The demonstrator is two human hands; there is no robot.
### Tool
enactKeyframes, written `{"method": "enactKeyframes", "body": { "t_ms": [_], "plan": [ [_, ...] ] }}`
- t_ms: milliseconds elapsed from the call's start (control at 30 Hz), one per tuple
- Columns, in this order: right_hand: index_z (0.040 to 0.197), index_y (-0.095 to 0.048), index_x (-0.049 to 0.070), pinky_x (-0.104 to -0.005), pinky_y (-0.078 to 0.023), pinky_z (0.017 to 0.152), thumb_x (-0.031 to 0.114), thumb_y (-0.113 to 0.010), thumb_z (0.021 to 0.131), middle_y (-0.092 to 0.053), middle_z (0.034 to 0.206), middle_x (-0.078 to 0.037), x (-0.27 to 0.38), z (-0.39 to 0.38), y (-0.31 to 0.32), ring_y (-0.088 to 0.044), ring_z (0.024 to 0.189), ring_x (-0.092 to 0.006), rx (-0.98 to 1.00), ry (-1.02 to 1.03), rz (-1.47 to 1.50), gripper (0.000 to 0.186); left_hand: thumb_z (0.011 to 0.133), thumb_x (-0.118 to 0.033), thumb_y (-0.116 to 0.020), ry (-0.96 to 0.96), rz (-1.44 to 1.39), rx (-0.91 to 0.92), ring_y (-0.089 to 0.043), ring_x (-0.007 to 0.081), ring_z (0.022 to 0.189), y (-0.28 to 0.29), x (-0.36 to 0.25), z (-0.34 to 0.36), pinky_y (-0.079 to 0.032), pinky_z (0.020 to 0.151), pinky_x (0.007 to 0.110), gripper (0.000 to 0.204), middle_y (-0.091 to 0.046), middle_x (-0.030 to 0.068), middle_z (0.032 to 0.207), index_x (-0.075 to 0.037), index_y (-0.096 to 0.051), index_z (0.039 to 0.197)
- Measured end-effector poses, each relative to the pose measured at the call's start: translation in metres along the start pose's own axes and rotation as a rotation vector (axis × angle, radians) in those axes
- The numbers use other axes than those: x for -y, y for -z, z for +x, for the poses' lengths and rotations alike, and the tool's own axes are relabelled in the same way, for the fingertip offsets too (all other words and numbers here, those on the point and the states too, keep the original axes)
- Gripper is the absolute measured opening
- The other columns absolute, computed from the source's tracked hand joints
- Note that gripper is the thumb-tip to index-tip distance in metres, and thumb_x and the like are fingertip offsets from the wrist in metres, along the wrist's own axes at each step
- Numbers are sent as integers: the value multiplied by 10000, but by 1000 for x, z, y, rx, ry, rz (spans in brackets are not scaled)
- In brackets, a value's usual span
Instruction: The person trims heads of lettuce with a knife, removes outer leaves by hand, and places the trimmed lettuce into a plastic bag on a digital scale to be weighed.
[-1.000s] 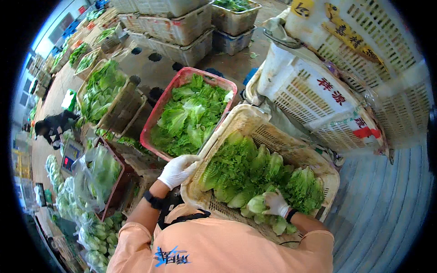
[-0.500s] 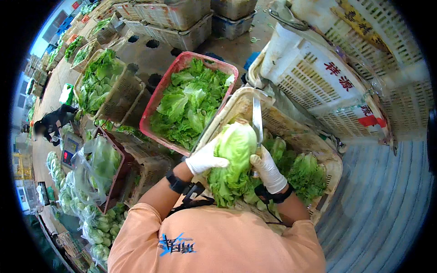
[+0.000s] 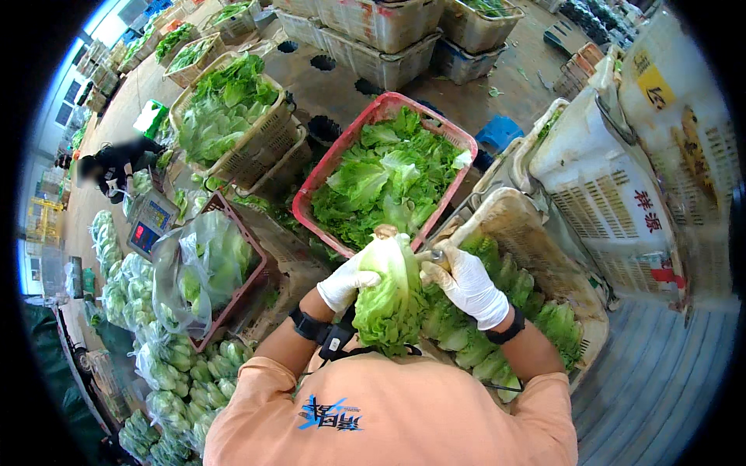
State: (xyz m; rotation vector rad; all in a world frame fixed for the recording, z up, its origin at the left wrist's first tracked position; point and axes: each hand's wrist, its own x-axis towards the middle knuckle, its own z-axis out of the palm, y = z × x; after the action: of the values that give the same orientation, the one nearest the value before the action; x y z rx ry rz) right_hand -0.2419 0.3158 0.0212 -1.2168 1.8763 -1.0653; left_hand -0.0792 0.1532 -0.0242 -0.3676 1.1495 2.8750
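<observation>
Left hand grips a lettuce; right hand's fingers hold a knife at its two o'clock; likely trimming; next calls for a steady cut.

Over my feed I count one gloved left hand, one gloved right hand, two black wristbands, one held lettuce head, one knife, one red crate, one maroon crate, one scale and one co-worker; the lettuces in the pale crate overlap too much for me to number.
</observation>
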Motion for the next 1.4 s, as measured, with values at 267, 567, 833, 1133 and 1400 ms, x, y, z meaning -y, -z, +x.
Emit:
{"method": "enactKeyframes", "body": {
  "t_ms": [267,567,833,1133,1400],
  "plan": [
    [993,-607,65,-365,-496,603,123,-649,774,-619,799,-116,41,61,10,-622,687,-295,-50,276,-394,230,703,-327,-727,6,-56,-20,-514,242,1163,46,-31,-21,-412,989,373,821,-477,120,1321,-17,-347,1362],
    [884,-645,129,-345,-475,502,165,-661,695,-554,695,-54,54,118,-2,-593,581,-244,-23,449,-705,193,754,-317,-719,-71,166,-37,-516,153,1076,65,-68,-9,-402,956,312,683,-558,59,1190,-23,-439,1303],
    [886,-645,110,-360,-490,504,175,-658,696,-562,709,-77,44,132,-17,-602,592,-262,10,456,-748,201,782,-221,-739,-69,271,-53,-476,149,1145,84,-74,-14,-371,995,310,646,-529,50,1259,-39,-436,1323],
    [874,-652,118,-375,-502,552,183,-642,721,-613,697,-101,-10,157,-23,-633,653,-280,45,154,-896,167,733,-186,-763,-64,219,-163,-517,144,1072,95,-74,-18,-413,944,295,644,-550,39,1192,-29,-455,1276],
    [935,-634,76,-419,-508,682,412,-629,805,-668,872,-148,-27,178,-18,-644,786,-327,96,-372,-247,360,672,-195,-819,-237,349,-408,-475,146,1083,108,-68,-4,-395,950,292,712,-508,43,1165,-57,-406,1235]
  ]
}}
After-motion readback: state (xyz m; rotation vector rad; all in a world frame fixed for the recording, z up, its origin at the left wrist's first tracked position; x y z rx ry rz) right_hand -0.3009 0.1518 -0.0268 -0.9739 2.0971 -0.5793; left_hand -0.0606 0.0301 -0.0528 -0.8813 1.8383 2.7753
